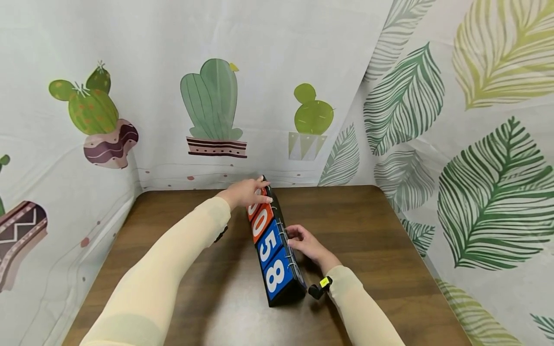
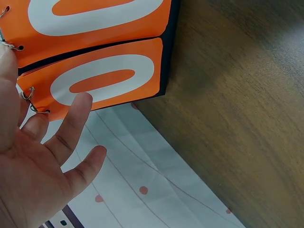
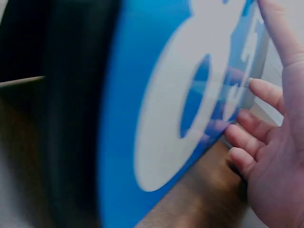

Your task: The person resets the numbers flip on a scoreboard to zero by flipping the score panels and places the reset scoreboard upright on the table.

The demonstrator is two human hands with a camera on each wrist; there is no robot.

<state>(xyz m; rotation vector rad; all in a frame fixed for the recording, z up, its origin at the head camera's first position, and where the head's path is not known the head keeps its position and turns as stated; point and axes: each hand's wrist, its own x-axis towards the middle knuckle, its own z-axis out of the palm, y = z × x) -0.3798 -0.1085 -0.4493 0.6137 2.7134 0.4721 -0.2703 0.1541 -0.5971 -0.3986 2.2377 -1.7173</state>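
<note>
A tabletop flip scoreboard [image 1: 269, 242] stands lengthwise on the table, with orange cards at its far end and blue 5 and 8 cards nearer. Metal rings run along its top edge. My left hand [image 1: 246, 193] reaches over the far end, its thumb and fingers at the ringed edge. In the left wrist view, spread fingers [image 2: 71, 126] lie beside an orange 0 card [image 2: 118, 71]. Along the scoreboard's right side is my right hand [image 1: 308, 244], fingers loosely bent. The right wrist view shows its fingertips close to a blue card [image 3: 156, 128]; contact is unclear.
The brown wooden table [image 1: 363, 226] carries the scoreboard near its middle. A white cloth with cactus prints [image 1: 160, 96] hangs behind it, and a leaf-printed cloth [image 1: 476, 192] hangs at the right. A black wrist camera [image 1: 319, 288] sits near the scoreboard's near end.
</note>
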